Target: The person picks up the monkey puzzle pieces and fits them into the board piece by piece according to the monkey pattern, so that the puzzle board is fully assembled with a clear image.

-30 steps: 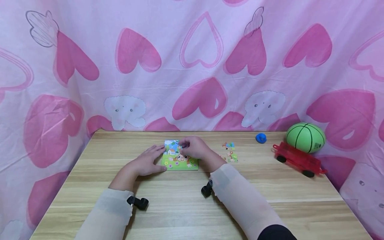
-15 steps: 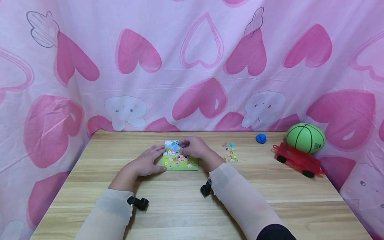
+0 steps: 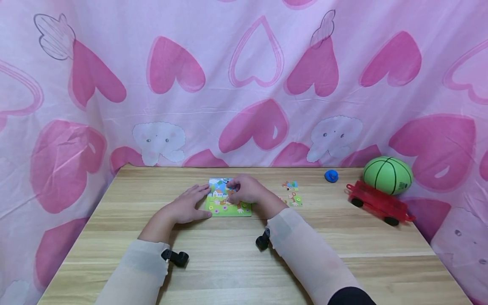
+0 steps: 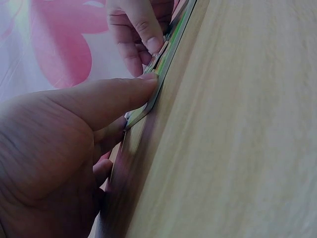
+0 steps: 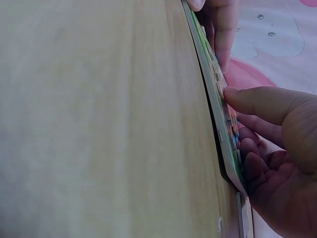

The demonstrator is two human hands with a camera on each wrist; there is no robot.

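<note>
A jigsaw puzzle board [image 3: 217, 210] with a colourful picture of a house, flowers and a monkey lies flat at the middle of the table. Along its left edge, my left hand [image 3: 184, 205] rests with extended fingers, and the thumb presses the front left corner. My right hand [image 3: 249, 189] is over the board's right part, its thumb and fingers bent around a puzzle piece. In the left wrist view, that puzzle piece [image 4: 160, 53] tilts up slightly at the right thumb's tip. The right hand hides much of the board's upper right area.
Loose puzzle pieces [image 3: 295, 199] lie right of the board. Farther right are a blue toy hat-like object [image 3: 331, 176], a green ball [image 3: 388, 175] and a red toy cart [image 3: 379, 203] with black wheels. A pink heart-patterned curtain [image 3: 206, 127] hangs behind the wooden table [image 3: 217, 262].
My right hand has shifted very slightly, with its thumb a little lower and farther from the index finger. The left hand and the board stay in place.
</note>
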